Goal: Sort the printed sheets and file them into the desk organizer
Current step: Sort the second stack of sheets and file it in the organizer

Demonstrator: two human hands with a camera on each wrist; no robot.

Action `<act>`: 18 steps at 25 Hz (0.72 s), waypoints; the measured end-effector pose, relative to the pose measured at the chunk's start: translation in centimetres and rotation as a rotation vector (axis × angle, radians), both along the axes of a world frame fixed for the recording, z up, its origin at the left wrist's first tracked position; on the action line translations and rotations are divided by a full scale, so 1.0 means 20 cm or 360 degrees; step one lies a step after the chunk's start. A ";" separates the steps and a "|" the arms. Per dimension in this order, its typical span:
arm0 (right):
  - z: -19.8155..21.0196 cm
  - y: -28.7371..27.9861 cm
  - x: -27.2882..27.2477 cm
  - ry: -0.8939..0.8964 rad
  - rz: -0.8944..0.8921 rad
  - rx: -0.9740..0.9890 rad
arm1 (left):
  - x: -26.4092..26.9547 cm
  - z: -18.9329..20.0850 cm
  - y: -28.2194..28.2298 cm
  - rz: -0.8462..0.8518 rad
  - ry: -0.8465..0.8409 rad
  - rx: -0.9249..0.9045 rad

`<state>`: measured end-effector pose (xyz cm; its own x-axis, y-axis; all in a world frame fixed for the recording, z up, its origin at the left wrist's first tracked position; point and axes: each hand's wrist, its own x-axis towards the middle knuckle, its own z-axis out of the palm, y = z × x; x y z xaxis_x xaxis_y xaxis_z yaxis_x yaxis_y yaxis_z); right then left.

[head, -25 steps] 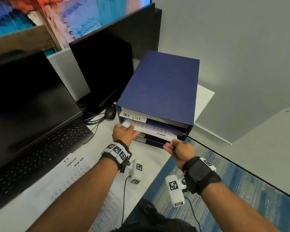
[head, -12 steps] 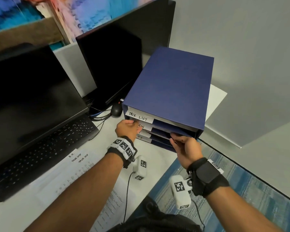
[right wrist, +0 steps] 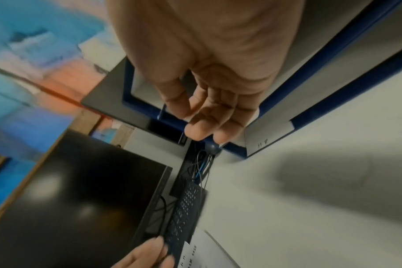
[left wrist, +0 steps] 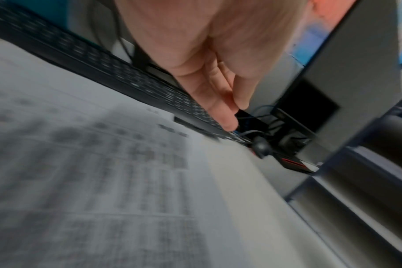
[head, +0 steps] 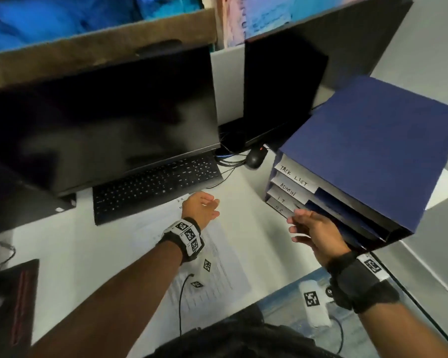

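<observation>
While both hands hang free of any paper, the printed sheets (head: pixel 192 257) lie flat on the white desk (head: pixel 75 254), just in front of the black keyboard (head: pixel 155 186), spread toward the near edge. Left hand (head: pixel 199 209) is over the far end of the sheets, close to the keyboard's front edge; fingers straight and loosely together, holding nothing. Left wrist view shows the fingertips (left wrist: pixel 227 123) above the paper's top corner; touching or just clear, cannot tell, frame blurred.

Right hand (head: pixel 313 231) is in front of the blue desk organizer (head: pixel 373 156), at the level of its lower slots; fingers relaxed, slightly spread, empty. The sheets lie to its left, well apart from it.

Organizer stands at the desk's right end, open front toward the person. Handwritten labels on the slot fronts, top down: TASK LIST, ADMIN, IT; fourth label too small to read. Slot contents hard to make out.

Two dark monitors (head: pixel 101 120) stand behind the keyboard; black mouse (head: pixel 254 157) with cables sits between keyboard and organizer.
</observation>
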<state>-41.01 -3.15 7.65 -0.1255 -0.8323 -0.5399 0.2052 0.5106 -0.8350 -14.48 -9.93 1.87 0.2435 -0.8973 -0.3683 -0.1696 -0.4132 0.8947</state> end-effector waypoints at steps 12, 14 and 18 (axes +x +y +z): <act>-0.61 -0.35 0.70 0.1189 0.1488 -0.0079 | 0.89 -0.25 0.55 -0.0231 -0.0876 0.0563; -0.59 -0.37 0.78 0.1358 0.1584 -0.0060 | 0.89 -0.26 0.57 -0.0284 -0.0802 0.0561; -0.61 -0.43 0.86 0.1344 0.1620 0.0056 | 0.90 -0.25 0.56 -0.0176 -0.0784 0.0445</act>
<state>-23.78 -11.66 -4.63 0.2369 -0.7413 -0.6280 -0.8534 0.1501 -0.4992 3.45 1.33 -3.15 0.3568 -0.8121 -0.4617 -0.5941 -0.5787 0.5587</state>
